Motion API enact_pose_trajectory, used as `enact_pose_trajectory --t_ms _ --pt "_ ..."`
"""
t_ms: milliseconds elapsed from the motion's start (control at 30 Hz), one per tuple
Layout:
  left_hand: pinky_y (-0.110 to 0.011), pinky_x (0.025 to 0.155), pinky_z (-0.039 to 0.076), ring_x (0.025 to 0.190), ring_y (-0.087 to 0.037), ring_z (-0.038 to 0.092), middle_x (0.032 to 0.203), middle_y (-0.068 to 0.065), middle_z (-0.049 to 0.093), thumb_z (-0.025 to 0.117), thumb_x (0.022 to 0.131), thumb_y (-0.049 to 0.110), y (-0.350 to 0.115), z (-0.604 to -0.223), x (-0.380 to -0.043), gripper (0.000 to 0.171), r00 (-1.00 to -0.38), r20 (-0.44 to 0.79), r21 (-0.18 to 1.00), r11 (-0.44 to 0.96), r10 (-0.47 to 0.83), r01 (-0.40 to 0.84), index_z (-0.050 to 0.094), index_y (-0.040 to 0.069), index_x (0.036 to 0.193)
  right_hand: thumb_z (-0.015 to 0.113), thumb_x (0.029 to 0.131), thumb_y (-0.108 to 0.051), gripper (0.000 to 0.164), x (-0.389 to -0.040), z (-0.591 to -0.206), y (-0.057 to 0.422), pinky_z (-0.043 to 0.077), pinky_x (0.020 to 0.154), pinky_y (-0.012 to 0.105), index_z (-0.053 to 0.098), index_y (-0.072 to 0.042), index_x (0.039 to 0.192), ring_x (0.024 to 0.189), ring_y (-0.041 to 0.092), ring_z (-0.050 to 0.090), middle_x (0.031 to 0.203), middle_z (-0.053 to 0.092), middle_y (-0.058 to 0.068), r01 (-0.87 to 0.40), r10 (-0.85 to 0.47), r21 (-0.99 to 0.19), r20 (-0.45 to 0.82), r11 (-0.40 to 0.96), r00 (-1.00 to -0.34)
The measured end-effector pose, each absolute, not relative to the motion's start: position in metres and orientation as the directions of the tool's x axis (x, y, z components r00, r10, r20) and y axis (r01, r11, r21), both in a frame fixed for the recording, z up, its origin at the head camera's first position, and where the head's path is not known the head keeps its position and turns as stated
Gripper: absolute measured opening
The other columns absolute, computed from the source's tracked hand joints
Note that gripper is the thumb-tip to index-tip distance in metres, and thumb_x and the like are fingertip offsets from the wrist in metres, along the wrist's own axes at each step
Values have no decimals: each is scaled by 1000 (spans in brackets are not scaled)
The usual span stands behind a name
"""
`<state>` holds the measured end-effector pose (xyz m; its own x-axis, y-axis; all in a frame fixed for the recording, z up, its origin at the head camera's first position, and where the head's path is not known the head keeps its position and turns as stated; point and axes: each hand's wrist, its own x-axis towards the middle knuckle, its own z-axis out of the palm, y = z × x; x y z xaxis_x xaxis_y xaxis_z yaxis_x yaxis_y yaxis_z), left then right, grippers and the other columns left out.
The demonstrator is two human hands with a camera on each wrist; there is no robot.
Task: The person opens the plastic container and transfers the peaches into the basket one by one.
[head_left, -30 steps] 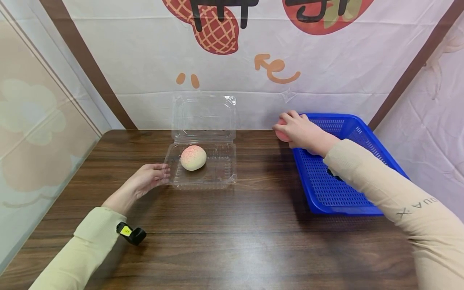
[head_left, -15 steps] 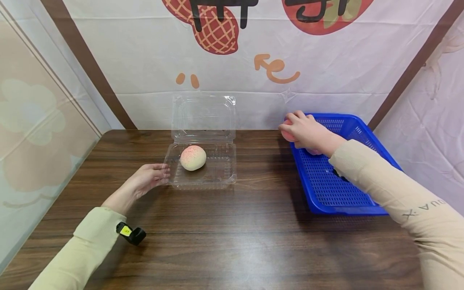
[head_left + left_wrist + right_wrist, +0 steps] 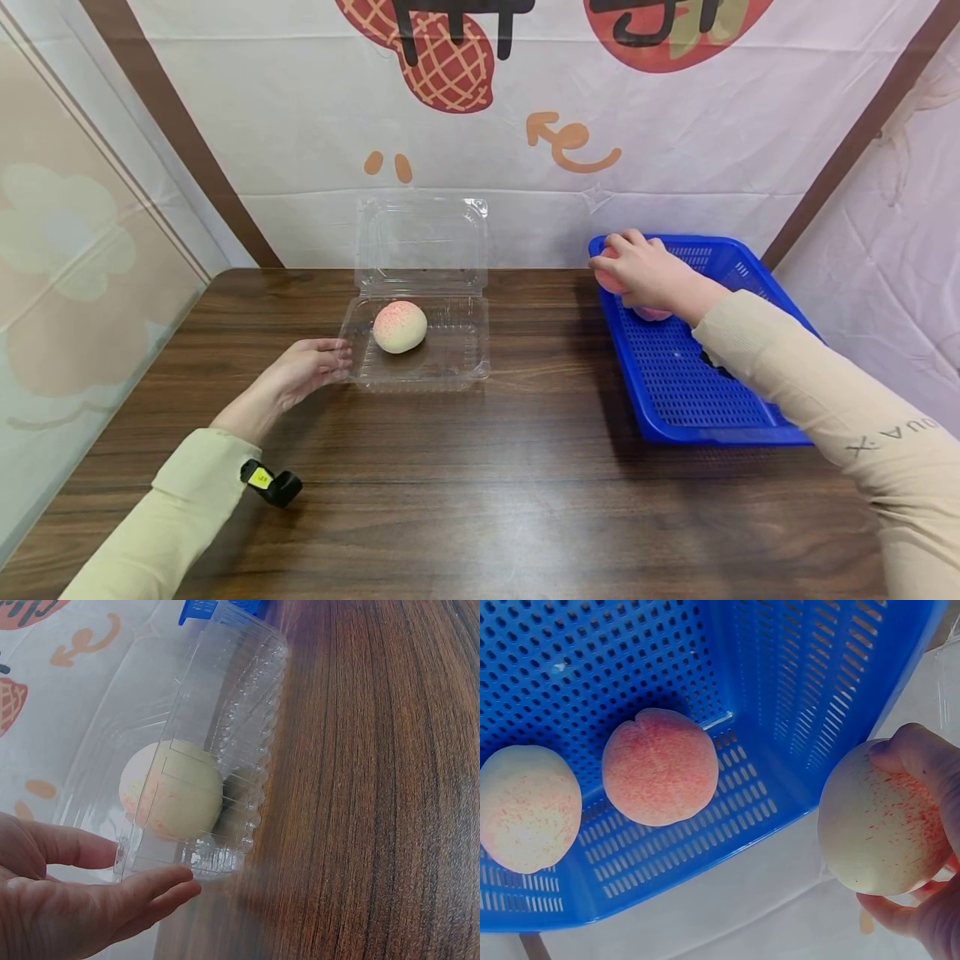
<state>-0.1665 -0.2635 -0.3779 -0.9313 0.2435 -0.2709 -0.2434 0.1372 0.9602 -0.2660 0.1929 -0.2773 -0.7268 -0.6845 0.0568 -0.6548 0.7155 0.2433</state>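
My right hand (image 3: 651, 271) grips a peach (image 3: 874, 825), pale with red speckles, at the back left corner of a blue basket (image 3: 637, 417). Thumb and fingertips curve round it in the right wrist view. Inside the basket lie a pink peach (image 3: 660, 766) and a paler one (image 3: 529, 808). A hinged clear plastic box (image 3: 457, 350) stands on the table, lid upright, with one cream and pink peach (image 3: 400, 327) in its left half. My left hand (image 3: 311, 367) touches the left side of this box, fingers nearly straight at its rim and wall.
The box and basket stand apart on a dark wood table (image 3: 480, 500). A printed cloth (image 3: 300, 108) hangs close behind them, and another cloth (image 3: 67, 250) borders the left side. The basket's raised rim faces the box.
My right hand has moved right with the peach, from beyond the basket's left rim to over its back left corner. The left hand and the box have stayed put.
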Motion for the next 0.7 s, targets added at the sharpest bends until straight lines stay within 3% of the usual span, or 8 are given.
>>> enact_pose_trajectory --t_ms 267,500,700 --pt "-18 87 44 130 -43 13 142 -37 6 28 91 -6 -263 -377 -166 54 -931 -275 960 131 242 -249 1 -20 136 77 68 -8 53 -266 -278 201 42 76 60 56 -11 116 112 43 35 119 44 22 -642 -669 235 54 730 -741" --pt "-24 93 42 130 -44 12 142 -38 4 30 92 -5 -264 -377 -167 55 -930 -270 961 137 251 -242 0 -19 136 76 69 -9 51 -267 -280 208 44 73 59 56 -11 115 110 43 37 117 46 22 -634 -662 229 63 738 -747" --pt "-17 87 44 130 -43 12 142 -37 5 28 90 -6 -264 -377 -166 55 -930 -275 960 123 245 -251 1 -20 136 76 71 -12 50 -266 -283 213 44 73 57 56 -11 116 108 43 38 117 46 22 -632 -657 226 57 741 -751"
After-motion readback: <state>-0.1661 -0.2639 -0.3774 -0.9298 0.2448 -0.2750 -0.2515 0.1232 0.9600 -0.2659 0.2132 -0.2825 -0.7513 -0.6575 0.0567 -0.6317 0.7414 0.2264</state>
